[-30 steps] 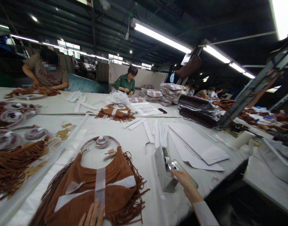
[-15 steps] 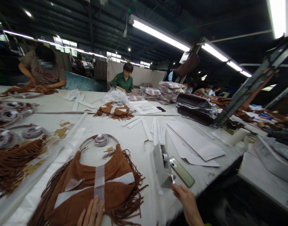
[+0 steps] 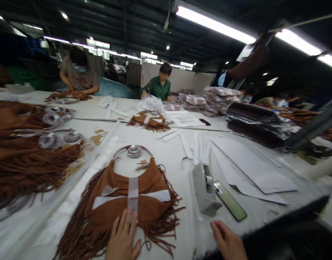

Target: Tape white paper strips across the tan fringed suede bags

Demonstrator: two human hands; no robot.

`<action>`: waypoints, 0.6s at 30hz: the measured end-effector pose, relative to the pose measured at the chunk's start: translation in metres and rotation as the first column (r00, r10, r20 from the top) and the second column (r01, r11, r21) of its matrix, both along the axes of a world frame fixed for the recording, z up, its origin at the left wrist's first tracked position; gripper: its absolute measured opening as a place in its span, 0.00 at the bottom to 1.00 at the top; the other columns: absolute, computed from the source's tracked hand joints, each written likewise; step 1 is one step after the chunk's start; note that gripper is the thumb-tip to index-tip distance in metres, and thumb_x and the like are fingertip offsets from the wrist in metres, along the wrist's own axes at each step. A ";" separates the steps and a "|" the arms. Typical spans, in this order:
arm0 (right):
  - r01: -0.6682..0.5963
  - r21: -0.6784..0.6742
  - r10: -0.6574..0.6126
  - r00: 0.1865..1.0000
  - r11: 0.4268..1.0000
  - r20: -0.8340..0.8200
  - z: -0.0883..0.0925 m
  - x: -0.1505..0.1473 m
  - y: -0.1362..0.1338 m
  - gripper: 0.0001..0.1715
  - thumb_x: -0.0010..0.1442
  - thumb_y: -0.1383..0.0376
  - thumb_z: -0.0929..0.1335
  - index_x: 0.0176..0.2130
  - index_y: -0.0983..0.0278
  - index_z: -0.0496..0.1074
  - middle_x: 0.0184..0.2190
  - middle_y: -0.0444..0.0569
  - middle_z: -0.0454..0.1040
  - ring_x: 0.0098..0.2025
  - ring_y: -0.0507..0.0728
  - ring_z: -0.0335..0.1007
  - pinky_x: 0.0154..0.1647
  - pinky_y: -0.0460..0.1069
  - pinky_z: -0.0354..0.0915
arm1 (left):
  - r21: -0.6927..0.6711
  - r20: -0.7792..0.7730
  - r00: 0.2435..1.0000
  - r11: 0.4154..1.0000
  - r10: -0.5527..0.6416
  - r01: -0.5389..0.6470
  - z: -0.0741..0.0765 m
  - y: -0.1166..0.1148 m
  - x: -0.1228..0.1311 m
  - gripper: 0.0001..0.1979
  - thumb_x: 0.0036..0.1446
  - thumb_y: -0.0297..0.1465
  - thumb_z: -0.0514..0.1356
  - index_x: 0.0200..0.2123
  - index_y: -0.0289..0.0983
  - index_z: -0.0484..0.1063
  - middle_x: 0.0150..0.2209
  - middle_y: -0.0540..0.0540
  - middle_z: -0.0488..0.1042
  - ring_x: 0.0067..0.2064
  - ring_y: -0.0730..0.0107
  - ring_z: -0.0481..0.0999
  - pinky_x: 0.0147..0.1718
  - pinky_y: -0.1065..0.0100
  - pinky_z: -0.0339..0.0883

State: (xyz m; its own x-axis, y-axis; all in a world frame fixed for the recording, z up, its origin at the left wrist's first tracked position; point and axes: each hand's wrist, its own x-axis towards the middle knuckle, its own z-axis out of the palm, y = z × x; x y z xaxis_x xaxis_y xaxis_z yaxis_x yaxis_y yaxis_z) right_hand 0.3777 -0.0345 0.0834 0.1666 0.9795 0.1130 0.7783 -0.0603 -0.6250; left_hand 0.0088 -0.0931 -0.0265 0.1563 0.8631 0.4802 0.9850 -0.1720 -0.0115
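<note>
A brown suede fringed handbag (image 3: 114, 211) lies on the white table before me. A translucent strip (image 3: 132, 196) runs down its middle, and white paper pieces show on its front. My left hand (image 3: 122, 234) rests flat on the bag's lower edge, fingers stretched over the strip's lower end. My right hand (image 3: 228, 239) is just in front of a grey tape dispenser (image 3: 201, 189), its thumb and fingers pinched together; whatever is between them cannot be made out. The bag's wrapped, coiled strap (image 3: 134, 151) lies by its handle.
A green phone (image 3: 232, 204) lies right of the dispenser, with white sheets (image 3: 252, 166) beyond. More fringed bags (image 3: 33, 162) are heaped on the left. Another bag (image 3: 148, 122) sits farther back. Two people (image 3: 158, 86) work across the table. Wrapped packages (image 3: 220, 95) are stacked at the back.
The view has swung left, so things appear farther right. My right hand has come away from the dispenser's front, toward me. My left hand still lies on the bag.
</note>
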 end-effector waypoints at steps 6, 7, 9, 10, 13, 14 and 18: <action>-0.607 -0.137 0.610 0.792 0.783 -0.027 0.061 -0.099 0.050 0.20 0.57 0.48 0.63 0.30 0.58 0.75 0.30 0.51 0.77 0.34 0.61 0.72 0.40 0.52 0.67 | -0.139 0.079 0.994 0.989 0.069 -0.058 0.016 0.000 0.004 0.39 0.53 0.42 0.58 0.66 0.39 0.51 0.67 0.38 0.51 0.65 0.52 0.55 0.61 0.52 0.47; -0.700 -0.183 0.706 0.707 0.691 -0.037 0.072 -0.119 0.056 0.20 0.59 0.50 0.62 0.30 0.58 0.75 0.29 0.49 0.77 0.33 0.60 0.71 0.40 0.52 0.66 | -0.158 0.104 0.991 0.985 0.086 -0.069 0.017 0.000 0.004 0.38 0.53 0.44 0.58 0.65 0.39 0.52 0.67 0.38 0.50 0.65 0.51 0.54 0.61 0.51 0.47; -0.845 -0.267 0.864 0.498 0.463 -0.077 0.093 -0.158 0.065 0.19 0.62 0.53 0.61 0.31 0.59 0.76 0.27 0.47 0.75 0.32 0.57 0.69 0.40 0.50 0.64 | -0.192 0.144 0.984 0.979 0.104 -0.075 0.019 -0.001 0.005 0.38 0.54 0.46 0.58 0.65 0.40 0.52 0.67 0.37 0.49 0.65 0.50 0.53 0.61 0.49 0.47; -0.892 -0.297 0.915 0.386 0.340 -0.114 0.100 -0.176 0.070 0.19 0.63 0.55 0.61 0.31 0.59 0.76 0.27 0.46 0.75 0.31 0.56 0.68 0.39 0.49 0.63 | -0.205 0.159 0.981 0.976 0.110 -0.076 0.019 -0.001 0.005 0.38 0.54 0.46 0.57 0.65 0.40 0.52 0.67 0.37 0.48 0.65 0.50 0.53 0.60 0.48 0.47; -0.929 -0.364 0.964 0.151 0.062 -0.219 0.110 -0.222 0.088 0.17 0.61 0.59 0.62 0.33 0.61 0.78 0.27 0.45 0.75 0.29 0.53 0.66 0.36 0.46 0.61 | -0.231 0.189 0.975 0.970 0.116 -0.071 0.021 -0.002 0.004 0.39 0.54 0.47 0.58 0.65 0.42 0.52 0.68 0.37 0.46 0.66 0.48 0.52 0.60 0.46 0.46; -0.921 -0.388 0.975 0.099 0.015 -0.197 0.108 -0.235 0.095 0.15 0.60 0.60 0.63 0.33 0.61 0.78 0.27 0.45 0.76 0.28 0.53 0.65 0.34 0.45 0.61 | -0.236 0.196 0.974 0.969 0.117 -0.069 0.021 -0.002 0.004 0.39 0.54 0.47 0.58 0.66 0.42 0.51 0.68 0.37 0.46 0.66 0.47 0.51 0.60 0.46 0.46; -0.876 -0.482 0.993 -0.056 0.003 0.109 0.083 -0.277 0.118 0.10 0.52 0.69 0.67 0.30 0.58 0.79 0.27 0.42 0.78 0.27 0.52 0.67 0.32 0.44 0.60 | -0.259 0.217 0.969 0.964 0.118 -0.059 0.020 0.000 0.003 0.41 0.54 0.46 0.58 0.67 0.41 0.48 0.68 0.36 0.44 0.67 0.45 0.48 0.60 0.43 0.45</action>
